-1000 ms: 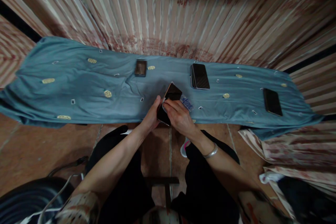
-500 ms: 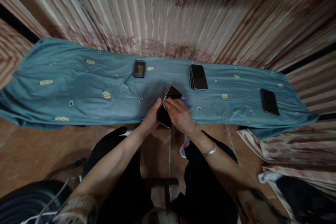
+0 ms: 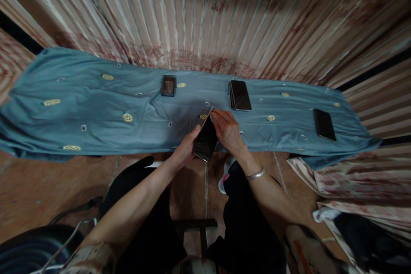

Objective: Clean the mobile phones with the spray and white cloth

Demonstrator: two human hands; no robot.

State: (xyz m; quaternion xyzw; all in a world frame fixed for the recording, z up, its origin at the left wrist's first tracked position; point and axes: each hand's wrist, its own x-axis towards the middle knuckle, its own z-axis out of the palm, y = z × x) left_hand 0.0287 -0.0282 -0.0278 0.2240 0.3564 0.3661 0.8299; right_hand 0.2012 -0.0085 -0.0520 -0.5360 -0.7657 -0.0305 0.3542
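Note:
A dark smartphone (image 3: 205, 141) is held at a slant over the front edge of the blue cloth (image 3: 144, 130). My left hand (image 3: 186, 145) grips its left long edge, thumb along the side. Bent fingers of my right hand (image 3: 227, 127) press together at the phone's far end. Something small and pale shows at those fingertips, too hidden to name. Beyond my right hand lies a small stack of dark phones (image 3: 240, 95). Another dark phone-like slab (image 3: 325, 124) rests farther right.
A small dark square item (image 3: 168, 85), blurred out, lies on the cloth at left of centre. Pleated curtains (image 3: 199, 17) hang right behind the table. Below are my knees, a wooden stool part (image 3: 195, 223) and a black round object with a white cable (image 3: 35, 244).
My right hand has slid from the middle of the phone up to its far end, uncovering more of the dark screen. The phone has tilted slightly; my left hand keeps its grip.

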